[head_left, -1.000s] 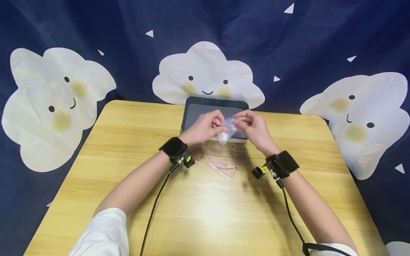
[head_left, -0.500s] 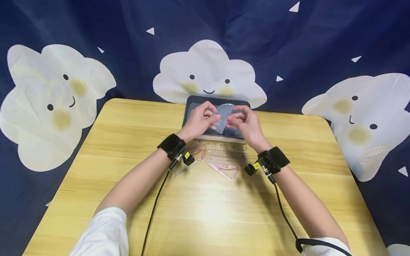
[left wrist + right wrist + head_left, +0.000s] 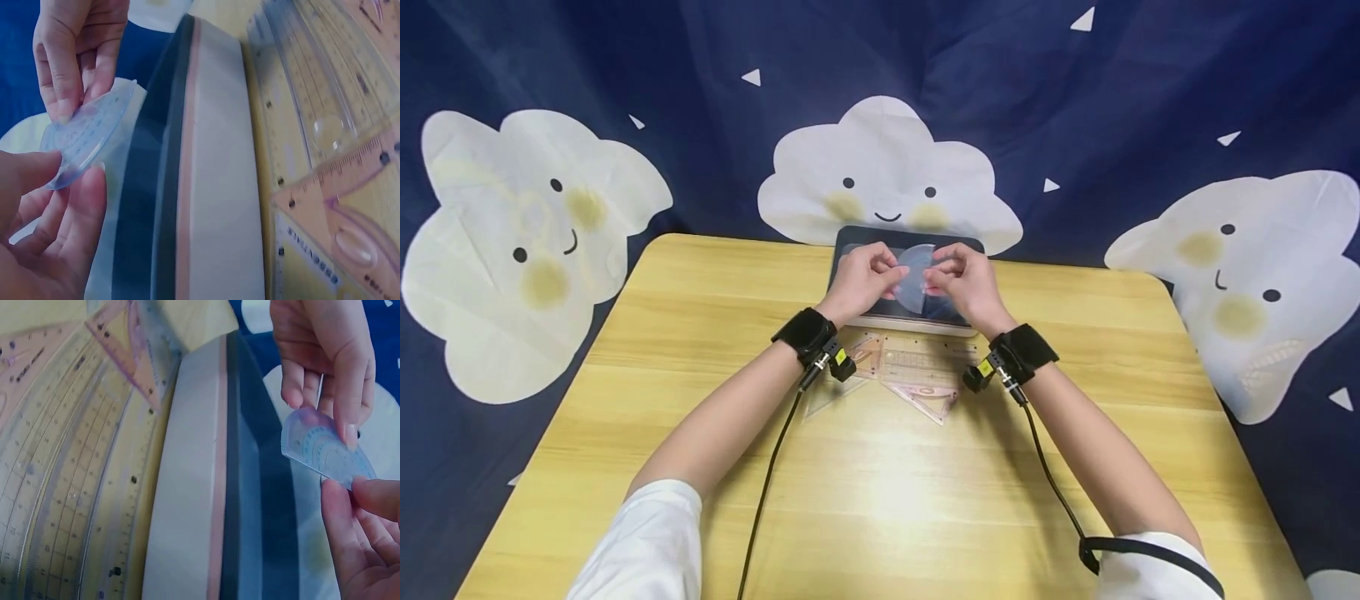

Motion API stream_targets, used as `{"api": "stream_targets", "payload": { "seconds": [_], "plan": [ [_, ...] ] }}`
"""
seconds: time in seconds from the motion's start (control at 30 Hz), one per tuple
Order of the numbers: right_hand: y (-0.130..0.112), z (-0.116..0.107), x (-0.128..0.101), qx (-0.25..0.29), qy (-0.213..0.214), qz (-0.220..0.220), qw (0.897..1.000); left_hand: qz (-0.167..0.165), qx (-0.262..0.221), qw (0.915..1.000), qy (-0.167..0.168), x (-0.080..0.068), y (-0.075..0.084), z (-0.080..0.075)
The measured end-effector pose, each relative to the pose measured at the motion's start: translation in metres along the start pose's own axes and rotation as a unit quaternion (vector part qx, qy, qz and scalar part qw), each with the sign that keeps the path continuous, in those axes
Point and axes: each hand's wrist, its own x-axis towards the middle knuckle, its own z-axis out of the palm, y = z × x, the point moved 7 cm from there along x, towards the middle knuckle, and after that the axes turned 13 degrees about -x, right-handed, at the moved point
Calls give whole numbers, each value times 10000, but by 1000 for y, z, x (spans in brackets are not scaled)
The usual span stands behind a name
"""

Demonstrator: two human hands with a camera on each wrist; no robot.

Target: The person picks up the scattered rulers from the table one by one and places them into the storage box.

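Observation:
Both hands hold a clear half-round protractor (image 3: 916, 282) up over a flat dark box (image 3: 961, 245) at the far side of the table. My left hand (image 3: 899, 272) pinches its left edge between thumb and fingers. My right hand (image 3: 934, 272) pinches the right edge. In the left wrist view the protractor (image 3: 87, 134) sits between my left hand (image 3: 69, 181) below and the right hand's fingers (image 3: 69, 75) above. The right wrist view shows the protractor (image 3: 322, 449) between my right hand (image 3: 340, 484) and the left hand's fingers (image 3: 325, 362).
Clear rulers (image 3: 925, 362) and a pinkish set square (image 3: 931, 398) lie on the wooden table (image 3: 880, 500) just behind my wrists, next to the box's near edge (image 3: 212, 187). A dark blue cloth with white clouds (image 3: 887, 167) hangs behind the table.
Both hands have moved away from me and now sit over the box, closer together. The clear piece they hold now shows as a flat half-disc.

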Motion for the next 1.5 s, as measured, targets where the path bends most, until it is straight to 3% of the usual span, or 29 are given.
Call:
{"api": "stream_targets", "payload": {
  "seconds": [0.4, 0.7, 0.93, 1.07, 1.23, 1.5],
  "plan": [
    [29, 23, 18, -709, -300, 339, 9965, -587, 940, 9938, 68, 9, -25, -6],
    [37, 30, 16, -922, -616, 812, 9905, -841, 1455, 9858, -30, 14, -39, -2],
    [39, 31, 10, -1072, -670, 903, 9878, -1030, 1582, 9819, -138, 15, -50, 1],
    [37, 29, 7, -1028, -668, 892, 9884, -1028, 1937, 9754, -230, 16, -48, 3],
    [34, 26, 2, -1183, -731, 800, 9870, -885, 2594, 9611, -349, 17, -46, 6],
    [34, 25, -4, -1242, -718, 785, 9865, -889, 2923, 9512, -443, 23, -51, 9]
  ]
}}
